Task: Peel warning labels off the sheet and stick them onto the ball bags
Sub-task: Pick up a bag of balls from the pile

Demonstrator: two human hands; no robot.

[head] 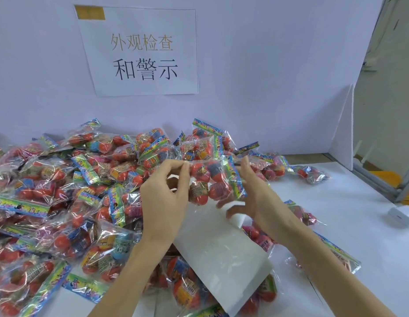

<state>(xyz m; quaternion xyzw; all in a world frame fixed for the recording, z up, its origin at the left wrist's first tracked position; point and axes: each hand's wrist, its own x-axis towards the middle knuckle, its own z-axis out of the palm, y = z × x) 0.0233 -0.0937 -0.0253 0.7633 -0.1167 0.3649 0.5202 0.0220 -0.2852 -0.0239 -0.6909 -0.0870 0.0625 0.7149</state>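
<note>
Both hands up over the table (pixel 349 227), working one ball bag (pixel 213 179) held above the label sheet (pixel 221 245).

Left hand (pixel 163 193) — thumb and forefinger pinch the bag's clear left edge, other fingers curled behind. Right hand (pixel 256 191) sits against the bag's printed header strip on the right side; thumb up along the strip, lower fingers loosely spread and blurred, just above the sheet's top edge. Cannot tell whether those fingers carry a label or only steady the bag.

The sheet lies tilted across loose bags in front of the person, white and glossy; no label outlines readable on it from here. The heap of bags (pixel 62 191) covers the left and back of the table, a few more lying to the right. A paper sign (pixel 142 53) hangs on the back wall; a small white box (pixel 402 216) sits at the table's right edge.

Step in hand, as I judge it — presenting the bag for a label. To do it well: keep the film pulled taut between the two hands so the label lands flat, choose a smooth patch clear of the printed header, lay one edge first and press across to avoid creases. Crinkly film over round balls will fight a flat stick.
</note>
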